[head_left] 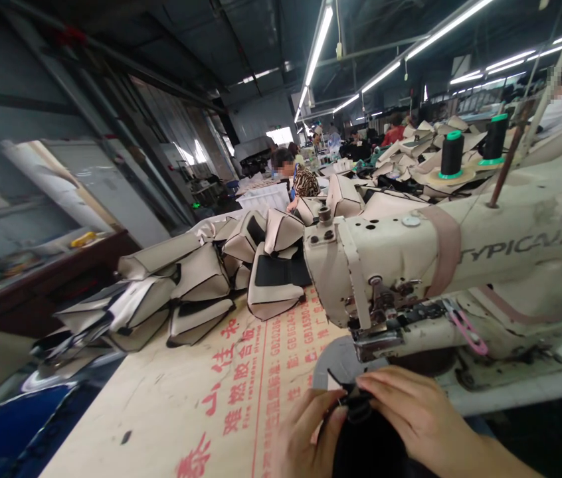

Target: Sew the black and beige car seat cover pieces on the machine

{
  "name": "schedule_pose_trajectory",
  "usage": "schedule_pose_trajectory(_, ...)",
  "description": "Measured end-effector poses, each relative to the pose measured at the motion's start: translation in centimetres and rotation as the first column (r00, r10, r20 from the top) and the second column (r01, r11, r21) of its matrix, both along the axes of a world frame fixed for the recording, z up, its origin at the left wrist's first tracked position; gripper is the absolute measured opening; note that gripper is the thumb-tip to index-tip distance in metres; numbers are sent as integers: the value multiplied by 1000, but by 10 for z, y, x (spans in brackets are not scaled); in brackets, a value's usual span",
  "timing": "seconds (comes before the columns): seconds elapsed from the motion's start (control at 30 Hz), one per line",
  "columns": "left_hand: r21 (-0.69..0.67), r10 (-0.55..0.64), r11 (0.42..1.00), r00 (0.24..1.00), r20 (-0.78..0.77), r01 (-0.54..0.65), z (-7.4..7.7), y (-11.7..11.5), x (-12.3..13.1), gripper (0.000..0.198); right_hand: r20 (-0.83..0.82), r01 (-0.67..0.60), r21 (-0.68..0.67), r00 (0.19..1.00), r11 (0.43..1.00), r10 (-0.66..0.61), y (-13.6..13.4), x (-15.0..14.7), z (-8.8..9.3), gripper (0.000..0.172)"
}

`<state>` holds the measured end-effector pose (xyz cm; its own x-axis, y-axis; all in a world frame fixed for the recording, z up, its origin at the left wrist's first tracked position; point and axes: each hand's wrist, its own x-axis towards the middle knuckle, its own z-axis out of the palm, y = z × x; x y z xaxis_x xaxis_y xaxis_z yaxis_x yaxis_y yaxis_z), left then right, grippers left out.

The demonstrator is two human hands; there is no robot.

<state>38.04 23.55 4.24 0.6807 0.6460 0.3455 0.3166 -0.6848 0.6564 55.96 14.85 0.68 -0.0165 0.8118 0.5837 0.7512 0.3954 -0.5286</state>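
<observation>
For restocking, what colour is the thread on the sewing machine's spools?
Black thread, best seen in the head view.

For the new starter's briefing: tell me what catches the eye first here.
The cream sewing machine dominates the right, with black thread spools on top. Left of it, beige covers pile on a printed board. At bottom, the left hand and right hand pinch black fabric.

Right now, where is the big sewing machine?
In the head view, the sewing machine sits on the right, just past the person's left hand and right hand, with a pile of beige padded covers on its left.
</observation>
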Motion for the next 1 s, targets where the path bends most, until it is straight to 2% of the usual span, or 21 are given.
schedule_pose_trajectory(0.13, -31, -1, 1000, 1000, -16, 1, 0, 0, 5, 13, -61, -159, -125, 987, 979, 152, 6, 6, 18, 21)
schedule_pose_trajectory(0.2, -69, 52, 996, 999, -10, -53, 0, -1, 8, 14, -84, -215, -161, 975, 963, 204, 10, 9, 22, 15)
schedule_pose_trajectory(0.3, -64, 186, 981, 980, 65, -182, -3, -4, 11, 7, -170, -230, -227, 966, 946, 194, 14, 10, 22, 17)
schedule_pose_trajectory(0.37, -5, 221, 975, 966, 135, -222, -5, -6, 11, 5, -215, -216, -262, 963, 941, 161, 13, 10, 21, 21)
schedule_pose_trajectory(0.43, 74, 153, 983, 973, 170, -167, -6, -8, 11, 6, -224, -213, -276, 963, 937, 153, 10, 11, 22, 25)
schedule_pose_trajectory(0.53, 176, -51, 984, 988, 143, 26, -5, -7, 10, 21, -215, -209, -280, 965, 937, 151, 6, 12, 25, 25)
schedule_pose_trajectory(0.6, 202, -145, 972, 984, 107, 122, -2, -5, 8, 33, -206, -200, -282, 968, 939, 144, 5, 14, 27, 24)
schedule_pose_trajectory(0.67, 185, -191, 967, 980, 62, 177, 1, -3, 5, 40, -190, -190, -282, 972, 941, 139, 6, 14, 26, 24)
schedule_pose_trajectory(0.83, 110, -253, 959, 963, -93, 262, 6, -2, 2, 48, -100, -193, -229, 980, 954, 174, 9, 15, 21, 26)
schedule_pose_trajectory(1.0, 98, -138, 984, 981, -135, 152, 9, -5, 7, 37, 3, -144, -211, 989, 967, 148, 7, 18, 18, 23)
